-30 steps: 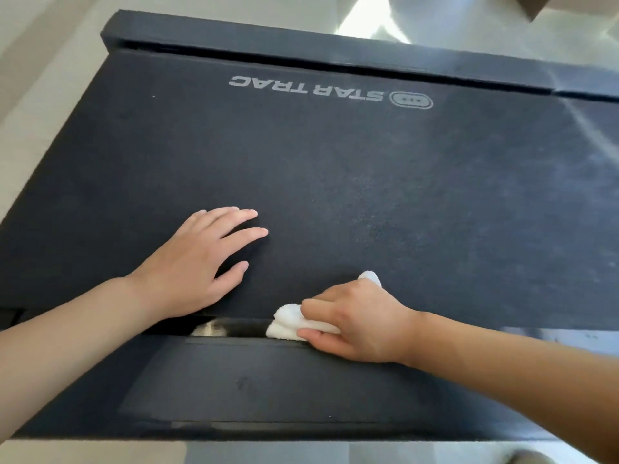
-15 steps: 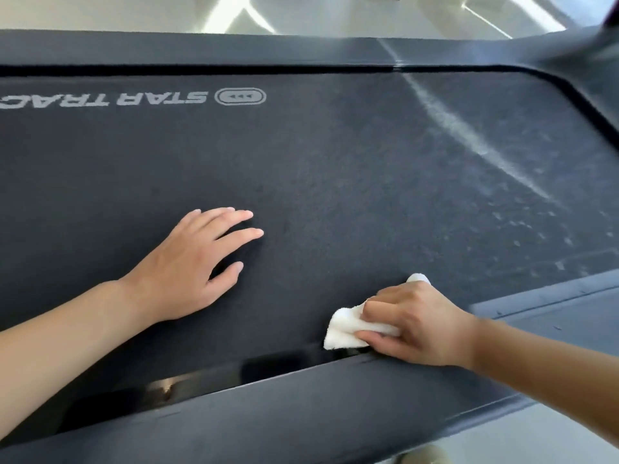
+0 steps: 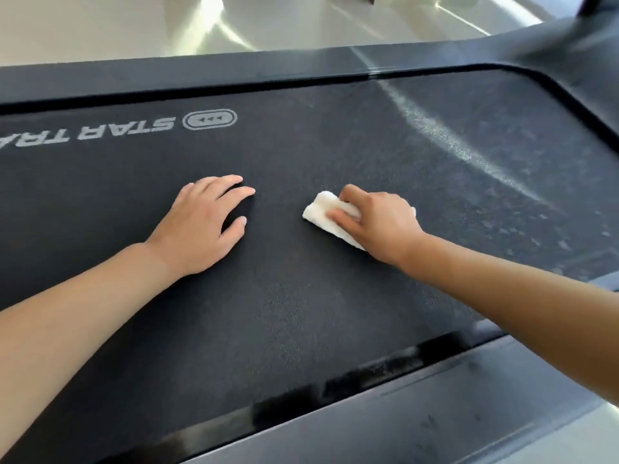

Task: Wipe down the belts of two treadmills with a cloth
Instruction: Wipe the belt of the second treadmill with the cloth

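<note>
Right hand point(image 3: 378, 222) moved up-belt gripping cloth point(image 3: 330, 214)

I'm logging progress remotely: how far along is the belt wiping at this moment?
Done: the belt near the logo looks evenly dark. In hand: the right hand presses the white cloth mid-belt, while the left hand rests flat on the belt. Left: a pale dusty streak and specks to the right look unwiped. No second treadmill is in view, so its state is unknown.

Right hand point(image 3: 378, 222) hides much of the cloth point(image 3: 330, 214).
</note>
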A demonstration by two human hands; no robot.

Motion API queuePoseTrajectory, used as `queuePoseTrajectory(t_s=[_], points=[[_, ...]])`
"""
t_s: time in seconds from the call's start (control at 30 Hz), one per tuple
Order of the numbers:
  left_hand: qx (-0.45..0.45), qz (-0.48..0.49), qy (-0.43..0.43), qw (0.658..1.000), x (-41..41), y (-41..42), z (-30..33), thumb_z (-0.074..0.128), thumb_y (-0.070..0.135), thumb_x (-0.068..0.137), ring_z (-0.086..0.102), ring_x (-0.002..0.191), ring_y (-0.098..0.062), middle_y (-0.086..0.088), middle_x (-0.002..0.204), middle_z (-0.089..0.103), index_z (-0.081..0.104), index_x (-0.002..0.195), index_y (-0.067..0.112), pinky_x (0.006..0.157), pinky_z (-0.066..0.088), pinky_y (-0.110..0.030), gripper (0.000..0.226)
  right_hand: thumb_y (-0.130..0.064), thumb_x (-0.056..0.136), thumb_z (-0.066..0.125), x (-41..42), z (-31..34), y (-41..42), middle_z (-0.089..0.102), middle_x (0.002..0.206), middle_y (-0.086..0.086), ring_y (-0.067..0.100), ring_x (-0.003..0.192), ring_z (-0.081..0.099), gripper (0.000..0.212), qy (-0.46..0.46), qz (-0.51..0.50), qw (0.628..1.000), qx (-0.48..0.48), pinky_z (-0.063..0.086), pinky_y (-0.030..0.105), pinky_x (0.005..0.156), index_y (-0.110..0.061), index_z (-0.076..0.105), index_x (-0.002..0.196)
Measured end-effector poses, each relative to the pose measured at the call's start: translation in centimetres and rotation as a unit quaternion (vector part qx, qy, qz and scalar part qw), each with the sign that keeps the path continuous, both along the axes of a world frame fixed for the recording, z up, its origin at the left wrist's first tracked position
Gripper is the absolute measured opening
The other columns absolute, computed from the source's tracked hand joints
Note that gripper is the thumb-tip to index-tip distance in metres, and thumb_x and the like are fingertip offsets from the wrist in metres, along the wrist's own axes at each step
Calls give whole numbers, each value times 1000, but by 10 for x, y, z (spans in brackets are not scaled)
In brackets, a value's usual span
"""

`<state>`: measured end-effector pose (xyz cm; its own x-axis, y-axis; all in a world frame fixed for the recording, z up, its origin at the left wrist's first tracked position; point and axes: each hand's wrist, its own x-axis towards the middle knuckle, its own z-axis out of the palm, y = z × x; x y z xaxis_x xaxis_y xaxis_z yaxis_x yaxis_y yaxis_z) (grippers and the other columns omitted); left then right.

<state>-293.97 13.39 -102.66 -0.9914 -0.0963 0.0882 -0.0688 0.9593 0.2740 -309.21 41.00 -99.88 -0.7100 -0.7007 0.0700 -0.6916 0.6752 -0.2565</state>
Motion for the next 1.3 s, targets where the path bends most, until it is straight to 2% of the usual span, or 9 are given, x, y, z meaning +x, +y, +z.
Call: queuePoseTrajectory(t_s=[0.13,0.37,0.5,0.7,0.83,0.93,1.07,1.2,1.3], points=[[44,40,20,998,-20,-8,1,52,34,99,42,145,-28,-2,155,50,59,144,21,120,34,-54,47,-54,96,56,62,-2,-51,53,84,-7,23,76,56,36,13,138,990,-25,41,37,61,-21,41,96],[14,85,47,995,4,-59,-15,40,45,97,43,144,-30,-4,154,52,58,145,23,119,33,-58,56,-48,103,54,63,-24,-57,60,89,-10,13,76,57,34,3,257,964,-73,45,34,55,-18,67,112],[19,90,56,994,0,-57,-18,41,44,94,46,142,-31,-6,151,54,61,141,21,117,33,-60,56,-60,98,54,-20,-15,-109,69,100,-12,16,92,65,36,19,103,991,-81,55,40,76,-30,67,114],[17,101,81,991,0,-57,-22,42,44,93,47,141,-30,-3,149,56,64,138,23,118,33,-57,54,-74,90,42,-145,-5,-212,71,101,6,35,99,64,55,30,-149,987,-59,45,39,76,-25,65,99],[16,105,92,990,-1,-58,-21,45,44,91,50,138,-30,-3,147,58,66,135,23,116,35,-57,53,-77,89,36,-94,-8,-292,72,102,1,29,96,65,62,17,-85,993,-82,50,41,88,-29,70,111],[19,95,94,991,1,-58,-20,46,42,92,50,139,-30,-3,147,58,67,136,22,117,34,-58,53,-68,93,46,-34,-10,-330,68,92,-5,20,84,59,48,22,73,996,-48,42,34,72,-29,68,109],[40,90,94,991,8,-59,-20,43,41,93,46,144,-27,-2,151,56,65,139,23,123,29,-55,54,-67,93,50,-50,-6,-311,60,84,-9,23,90,64,40,37,113,993,-26,40,34,69,-30,64,102],[40,92,92,991,8,-59,-23,42,40,93,48,143,-29,-3,150,57,65,137,22,121,31,-58,53,-91,79,38,-148,0,-220,67,98,0,28,97,62,76,66,-114,991,-15,49,45,86,-28,66,110],[30,92,94,991,5,-59,-23,46,39,93,51,139,-30,-4,147,59,66,133,21,118,35,-58,49,-85,86,34,-192,1,-149,70,108,14,39,105,63,75,72,-250,965,-32,47,45,87,-21,64,111]])
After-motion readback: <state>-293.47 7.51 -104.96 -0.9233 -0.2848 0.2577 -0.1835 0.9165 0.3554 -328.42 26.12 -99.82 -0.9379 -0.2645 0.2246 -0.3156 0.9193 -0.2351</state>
